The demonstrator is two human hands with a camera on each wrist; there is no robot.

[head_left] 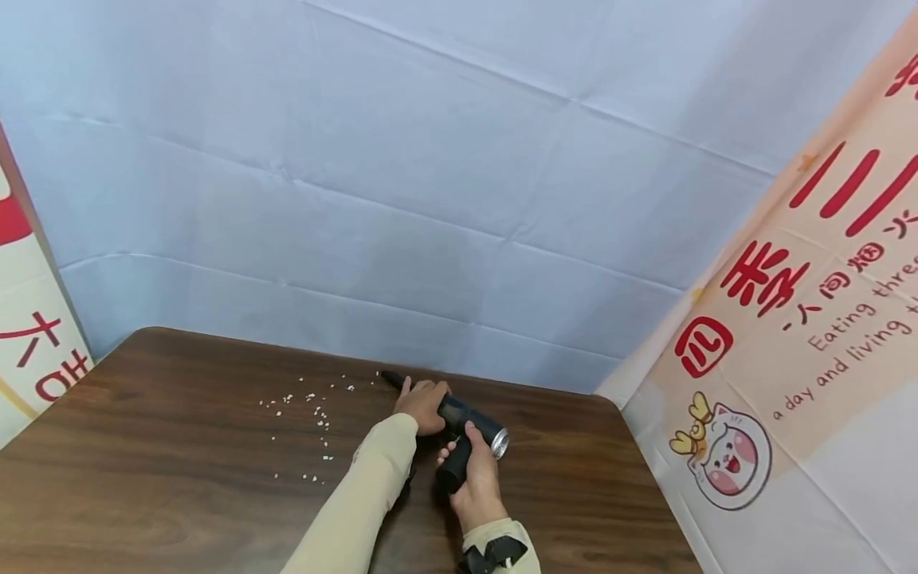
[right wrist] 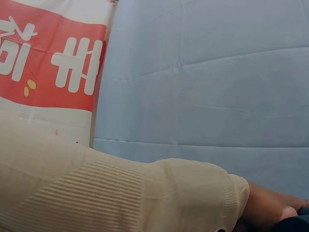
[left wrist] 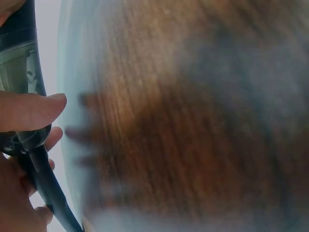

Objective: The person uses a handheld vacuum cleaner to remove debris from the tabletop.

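A black handheld vacuum [head_left: 473, 418] with a silver rear end is held over the right half of the brown table. My right hand [head_left: 480, 483] grips its handle [head_left: 452, 470] from below. Farther forward, my left hand [head_left: 425, 405] holds the front of the body, and the narrow black nozzle [head_left: 392, 379] sticks out past it to the left. In the left wrist view, thumb and fingers lie around the vacuum near its see-through dust cup [left wrist: 13, 70]. Small white bits [head_left: 320, 422] are scattered on the table left of the nozzle.
The wooden table [head_left: 179, 446] ends at a pale blue cloth wall [head_left: 402, 199] behind. Printed banners stand at the right [head_left: 803, 335] and the left [head_left: 36, 335]. In the right wrist view, the left sleeve [right wrist: 193, 188] crosses the lower part.
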